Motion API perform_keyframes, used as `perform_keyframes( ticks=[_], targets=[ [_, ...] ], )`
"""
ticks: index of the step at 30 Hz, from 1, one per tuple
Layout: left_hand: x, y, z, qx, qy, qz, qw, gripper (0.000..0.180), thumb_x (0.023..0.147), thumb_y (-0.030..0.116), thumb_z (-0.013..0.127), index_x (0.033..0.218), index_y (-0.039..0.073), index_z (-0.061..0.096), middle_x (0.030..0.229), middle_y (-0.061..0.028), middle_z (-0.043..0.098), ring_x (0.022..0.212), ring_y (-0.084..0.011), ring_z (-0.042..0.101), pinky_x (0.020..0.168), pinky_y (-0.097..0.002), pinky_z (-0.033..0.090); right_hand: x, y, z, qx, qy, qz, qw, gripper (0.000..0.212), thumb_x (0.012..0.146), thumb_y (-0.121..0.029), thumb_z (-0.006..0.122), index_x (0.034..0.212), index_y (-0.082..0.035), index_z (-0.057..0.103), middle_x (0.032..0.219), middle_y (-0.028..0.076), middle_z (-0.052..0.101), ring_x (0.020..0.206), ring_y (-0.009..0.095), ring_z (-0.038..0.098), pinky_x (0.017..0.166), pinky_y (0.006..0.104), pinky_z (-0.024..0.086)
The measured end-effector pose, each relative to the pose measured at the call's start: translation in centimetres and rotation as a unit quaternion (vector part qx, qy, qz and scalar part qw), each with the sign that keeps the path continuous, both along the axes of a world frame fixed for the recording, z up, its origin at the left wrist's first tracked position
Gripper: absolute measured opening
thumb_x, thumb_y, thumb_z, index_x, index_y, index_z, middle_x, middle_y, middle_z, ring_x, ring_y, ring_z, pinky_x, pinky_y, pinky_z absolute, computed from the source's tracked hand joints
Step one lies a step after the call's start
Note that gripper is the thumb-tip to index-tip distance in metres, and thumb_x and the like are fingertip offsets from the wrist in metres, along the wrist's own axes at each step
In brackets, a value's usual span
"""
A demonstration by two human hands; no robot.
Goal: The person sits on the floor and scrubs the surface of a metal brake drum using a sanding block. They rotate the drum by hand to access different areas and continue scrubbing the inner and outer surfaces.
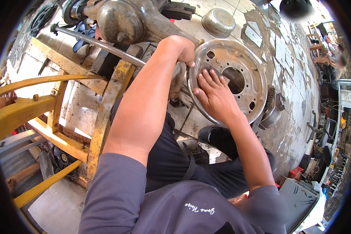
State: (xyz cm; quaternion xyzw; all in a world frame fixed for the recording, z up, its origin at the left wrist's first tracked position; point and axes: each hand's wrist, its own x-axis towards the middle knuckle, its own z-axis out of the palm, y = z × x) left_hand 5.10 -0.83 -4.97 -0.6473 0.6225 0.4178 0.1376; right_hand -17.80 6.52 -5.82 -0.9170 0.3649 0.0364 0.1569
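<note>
A bare metal wheel rim (257, 84) stands tilted in front of me, with bolt holes around a large centre opening. At its upper left edge my left hand (185, 51) is closed, its thumb by the lip and most fingers turned out of sight. My right hand (216, 93) lies with its fingers stretched over the left part of the rim's face. A flat brown piece that looks like sandpaper (225, 75) sticks out beyond those fingertips, pressed against the metal beside the centre opening.
A rusty axle housing (121, 21) spans the top left, with a long metal rod (101, 46) below. The yellow frame (99, 128) stands at left. A round metal bowl (218, 23) sits on the tiled floor beyond the rim. Tools and a grey cabinet (296, 201) line the right.
</note>
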Motion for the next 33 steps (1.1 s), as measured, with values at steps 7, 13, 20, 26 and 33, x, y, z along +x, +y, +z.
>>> perform_keyframes(
  ticks=[7,13,20,26,33],
  targets=[
    [0.2,0.2,-1.2,-0.03,-0.005,0.009,0.999,0.044,0.092,0.04,0.071,0.122,0.009,0.071,0.119,-0.0136,0.072,0.111,-0.0306,0.067,0.096,-0.0422,0.05,-1.6,-0.1,-0.6,0.01,-0.03,0.043,0.999,0.062,0.108,-0.049,0.036,0.148,-0.003,0.05,0.158,0.017,0.043,0.151,0.034,0.032,0.124,0.0509,0.022],
    [0.2,-0.4,-0.4,-0.004,0.006,0.003,1.0,0.056,0.092,0.04,0.072,0.134,0.004,0.065,0.138,-0.0182,0.063,0.124,-0.0341,0.063,0.103,-0.0445,0.05,-0.1,-0.7,-1.6,-0.067,-0.018,0.012,0.998,0.065,0.108,-0.05,0.036,0.15,-0.003,0.047,0.159,0.016,0.041,0.151,0.033,0.031,0.124,0.0509,0.023],
    [0.2,0.3,-0.5,-0.031,0.003,-0.018,0.999,0.047,0.092,0.04,0.071,0.125,0.006,0.069,0.125,-0.0154,0.069,0.113,-0.0318,0.066,0.096,-0.0426,0.051,-0.8,0.3,-0.7,-0.026,-0.003,0.026,0.999,0.065,0.108,-0.05,0.035,0.151,-0.003,0.045,0.16,0.017,0.04,0.152,0.034,0.03,0.124,0.051,0.021],
    [0.0,0.1,0.2,-0.005,0.004,0.006,1.0,0.055,0.093,0.04,0.072,0.134,0.004,0.065,0.138,-0.0186,0.063,0.122,-0.0341,0.064,0.101,-0.0444,0.052,0.9,-1.8,-2.3,-0.083,-0.019,-0.007,0.996,0.064,0.107,-0.049,0.036,0.152,-0.003,0.044,0.162,0.016,0.037,0.152,0.034,0.029,0.124,0.0516,0.021],
    [0.0,-0.4,-0.6,0.009,0.013,0.008,1.0,0.056,0.093,0.04,0.071,0.136,0.005,0.063,0.141,-0.0189,0.061,0.125,-0.0341,0.062,0.103,-0.0453,0.051,1.2,-2.0,-2.5,-0.076,-0.002,-0.014,0.997,0.07,0.108,-0.052,0.031,0.155,0.0,0.039,0.163,0.018,0.034,0.154,0.034,0.026,0.125,0.0513,0.018]
  ],
)
